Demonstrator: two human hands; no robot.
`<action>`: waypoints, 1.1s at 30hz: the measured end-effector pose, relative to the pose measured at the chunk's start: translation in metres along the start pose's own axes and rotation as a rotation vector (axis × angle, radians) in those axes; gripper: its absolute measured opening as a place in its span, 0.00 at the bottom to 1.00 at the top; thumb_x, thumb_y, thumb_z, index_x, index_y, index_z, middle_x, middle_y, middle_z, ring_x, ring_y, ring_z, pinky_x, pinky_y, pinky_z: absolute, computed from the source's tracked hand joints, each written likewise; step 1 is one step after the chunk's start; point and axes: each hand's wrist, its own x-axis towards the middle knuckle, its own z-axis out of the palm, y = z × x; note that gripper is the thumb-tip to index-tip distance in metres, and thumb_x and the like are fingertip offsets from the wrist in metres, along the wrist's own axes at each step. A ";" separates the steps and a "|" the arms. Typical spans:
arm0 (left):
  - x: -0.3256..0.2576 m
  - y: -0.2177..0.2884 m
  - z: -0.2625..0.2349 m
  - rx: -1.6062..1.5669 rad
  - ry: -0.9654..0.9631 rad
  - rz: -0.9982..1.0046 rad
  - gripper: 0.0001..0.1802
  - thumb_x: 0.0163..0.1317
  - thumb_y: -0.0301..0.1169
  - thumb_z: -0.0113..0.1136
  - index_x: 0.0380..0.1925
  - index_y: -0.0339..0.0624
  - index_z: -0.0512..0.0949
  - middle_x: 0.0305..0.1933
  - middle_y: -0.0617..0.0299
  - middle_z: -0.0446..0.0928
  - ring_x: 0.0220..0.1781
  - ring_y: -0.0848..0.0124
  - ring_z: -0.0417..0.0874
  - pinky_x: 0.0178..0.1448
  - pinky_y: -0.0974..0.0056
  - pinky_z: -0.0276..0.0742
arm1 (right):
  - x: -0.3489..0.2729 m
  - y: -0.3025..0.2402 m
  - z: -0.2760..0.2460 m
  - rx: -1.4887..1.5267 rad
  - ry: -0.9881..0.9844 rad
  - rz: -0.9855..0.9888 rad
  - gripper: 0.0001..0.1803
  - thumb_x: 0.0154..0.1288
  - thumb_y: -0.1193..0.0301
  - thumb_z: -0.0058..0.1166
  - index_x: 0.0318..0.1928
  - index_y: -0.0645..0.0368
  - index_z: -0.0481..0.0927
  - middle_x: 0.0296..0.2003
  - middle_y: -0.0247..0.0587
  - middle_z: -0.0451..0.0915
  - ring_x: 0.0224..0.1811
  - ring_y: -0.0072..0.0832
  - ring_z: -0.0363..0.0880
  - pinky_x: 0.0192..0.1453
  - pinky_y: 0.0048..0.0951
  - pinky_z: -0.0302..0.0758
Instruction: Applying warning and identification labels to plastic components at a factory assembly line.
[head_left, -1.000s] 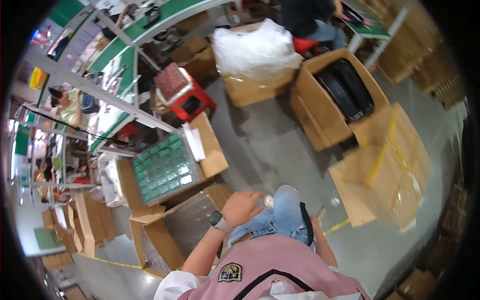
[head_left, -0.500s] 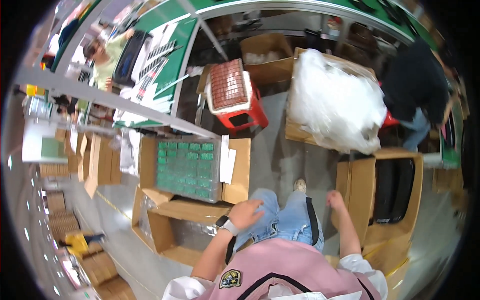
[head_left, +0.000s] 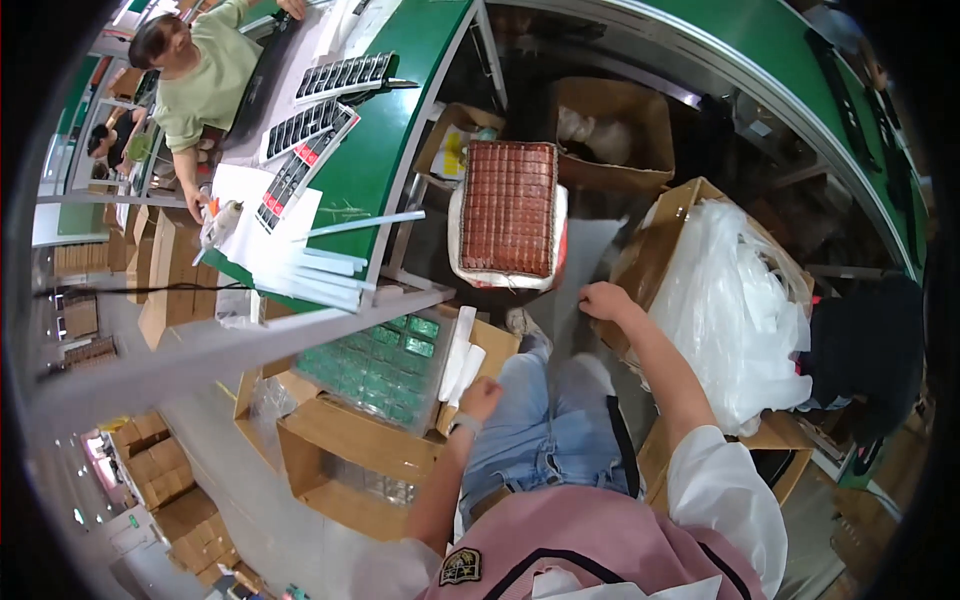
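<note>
Two hands were apart. Left hand (head_left: 481, 398), loosely curled and holding nothing, was at the corner of the carton (head_left: 330, 440) with green trays (head_left: 375, 365). Right hand (head_left: 603, 300), closed, was near the bag box (head_left: 690, 215).

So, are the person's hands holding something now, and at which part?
Nothing is clearly held. The left hand is a loose fist at the flap edge of the cardboard box with green trays. The right hand is near the stool; whether it touches it cannot be told.
</note>
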 end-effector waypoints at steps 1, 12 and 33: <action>0.020 -0.001 -0.010 -0.002 -0.013 -0.026 0.14 0.59 0.39 0.61 0.37 0.40 0.80 0.34 0.54 0.83 0.37 0.62 0.84 0.43 0.59 0.78 | 0.016 -0.015 -0.004 -0.106 -0.108 -0.061 0.18 0.57 0.58 0.56 0.43 0.55 0.81 0.40 0.50 0.82 0.42 0.49 0.80 0.47 0.45 0.76; 0.256 -0.004 -0.036 -0.572 0.349 -0.552 0.48 0.50 0.51 0.71 0.66 0.46 0.57 0.54 0.51 0.73 0.44 0.66 0.79 0.43 0.63 0.77 | 0.262 -0.072 -0.138 0.047 0.302 -0.375 0.30 0.48 0.60 0.66 0.51 0.59 0.74 0.49 0.50 0.73 0.55 0.46 0.72 0.55 0.42 0.72; 0.232 0.079 0.073 -0.948 0.335 -0.683 0.37 0.56 0.51 0.67 0.57 0.40 0.65 0.49 0.55 0.74 0.49 0.62 0.76 0.50 0.57 0.76 | 0.315 0.000 -0.145 -0.248 -0.420 -0.187 0.42 0.32 0.53 0.75 0.45 0.61 0.69 0.42 0.49 0.77 0.43 0.44 0.80 0.47 0.41 0.77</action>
